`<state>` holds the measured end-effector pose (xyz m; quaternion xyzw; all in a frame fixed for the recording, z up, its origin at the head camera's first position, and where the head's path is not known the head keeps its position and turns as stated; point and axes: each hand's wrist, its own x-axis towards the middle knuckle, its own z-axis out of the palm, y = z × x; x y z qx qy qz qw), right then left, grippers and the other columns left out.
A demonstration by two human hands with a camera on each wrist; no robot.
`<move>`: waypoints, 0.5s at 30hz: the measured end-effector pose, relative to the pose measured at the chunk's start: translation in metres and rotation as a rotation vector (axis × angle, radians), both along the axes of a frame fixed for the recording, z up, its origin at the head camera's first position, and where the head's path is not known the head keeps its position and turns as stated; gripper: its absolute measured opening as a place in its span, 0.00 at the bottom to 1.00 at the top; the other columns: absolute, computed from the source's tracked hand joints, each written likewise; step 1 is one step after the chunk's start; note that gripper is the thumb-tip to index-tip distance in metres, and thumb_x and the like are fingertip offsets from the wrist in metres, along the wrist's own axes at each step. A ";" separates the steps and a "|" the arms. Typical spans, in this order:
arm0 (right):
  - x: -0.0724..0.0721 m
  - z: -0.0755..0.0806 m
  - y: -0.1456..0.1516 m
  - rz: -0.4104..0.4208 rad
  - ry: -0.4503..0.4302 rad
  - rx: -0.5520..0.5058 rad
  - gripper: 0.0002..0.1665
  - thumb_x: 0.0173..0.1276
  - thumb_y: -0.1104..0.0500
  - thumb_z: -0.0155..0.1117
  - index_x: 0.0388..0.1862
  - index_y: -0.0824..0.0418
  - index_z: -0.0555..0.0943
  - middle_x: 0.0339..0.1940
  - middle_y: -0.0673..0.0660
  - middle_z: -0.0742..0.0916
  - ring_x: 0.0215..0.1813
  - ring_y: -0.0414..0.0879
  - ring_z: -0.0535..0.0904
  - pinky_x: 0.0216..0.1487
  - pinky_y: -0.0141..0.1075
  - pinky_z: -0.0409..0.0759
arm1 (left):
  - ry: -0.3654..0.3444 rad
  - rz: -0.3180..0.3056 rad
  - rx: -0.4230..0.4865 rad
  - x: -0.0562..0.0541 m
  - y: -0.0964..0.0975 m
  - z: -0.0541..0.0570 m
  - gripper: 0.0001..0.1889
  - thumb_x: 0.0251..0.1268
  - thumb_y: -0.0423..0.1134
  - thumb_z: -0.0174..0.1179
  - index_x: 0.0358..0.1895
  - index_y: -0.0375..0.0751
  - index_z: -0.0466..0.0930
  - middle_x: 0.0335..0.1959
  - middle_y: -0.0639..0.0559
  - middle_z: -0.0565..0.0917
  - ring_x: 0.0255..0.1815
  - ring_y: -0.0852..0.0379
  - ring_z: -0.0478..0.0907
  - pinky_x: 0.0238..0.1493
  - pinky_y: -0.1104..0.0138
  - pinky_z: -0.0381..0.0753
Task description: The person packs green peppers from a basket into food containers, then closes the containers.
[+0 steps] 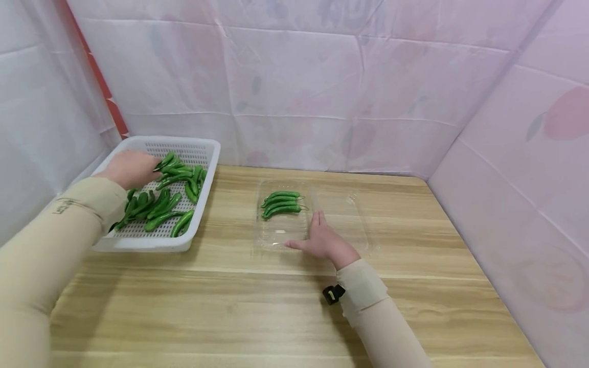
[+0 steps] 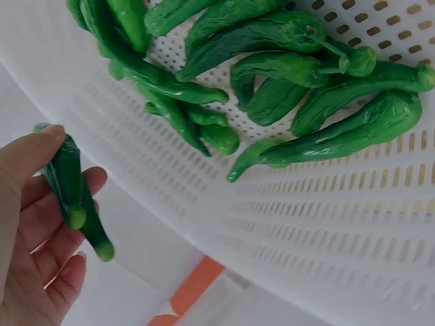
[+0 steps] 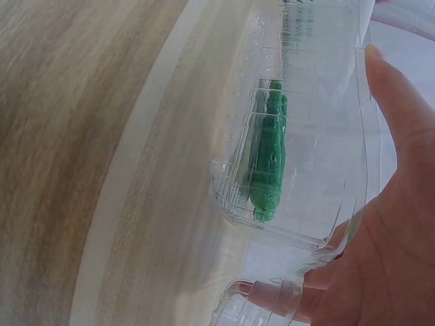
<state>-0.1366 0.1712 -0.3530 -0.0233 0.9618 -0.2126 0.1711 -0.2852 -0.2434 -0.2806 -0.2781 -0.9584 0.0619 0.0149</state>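
Observation:
In the left wrist view, my left hand (image 2: 47, 210) pinches two green chili peppers (image 2: 66, 180) between thumb and fingers. It is over the white perforated basket (image 1: 207, 189), which contains many more green chili peppers (image 1: 172, 181). My right hand (image 1: 324, 240) touches a clear plastic clamshell box (image 1: 280, 237) at its near right corner. Its thumb lies along the near rim and its straight fingers reach along the side between box and opened lid (image 1: 342, 217). Inside the box, several green chili peppers (image 1: 281, 203) are lined up side by side toward the back.
The basket stands at the table's back left, beside a white curtain (image 1: 41, 92) with a red stripe. A pinkish-white patterned sheet (image 1: 294, 76) hangs behind the wooden table (image 1: 207, 301) and along its right side.

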 end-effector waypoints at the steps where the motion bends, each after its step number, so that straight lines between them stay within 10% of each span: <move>1: 0.000 0.000 0.000 0.001 0.000 -0.001 0.71 0.54 0.28 0.59 0.70 0.76 0.35 0.72 0.73 0.41 0.72 0.64 0.42 0.69 0.49 0.50 | 0.033 -0.016 -0.006 0.002 0.001 0.002 0.08 0.56 0.36 0.63 0.29 0.34 0.77 0.20 0.45 0.79 0.23 0.46 0.77 0.30 0.49 0.76; 15: -0.003 0.001 -0.002 0.005 0.009 -0.010 0.73 0.52 0.25 0.57 0.70 0.76 0.34 0.71 0.73 0.40 0.72 0.64 0.40 0.69 0.48 0.50 | 0.190 -0.071 -0.048 0.014 0.008 0.013 0.20 0.59 0.41 0.62 0.49 0.29 0.78 0.33 0.35 0.83 0.37 0.37 0.76 0.46 0.45 0.69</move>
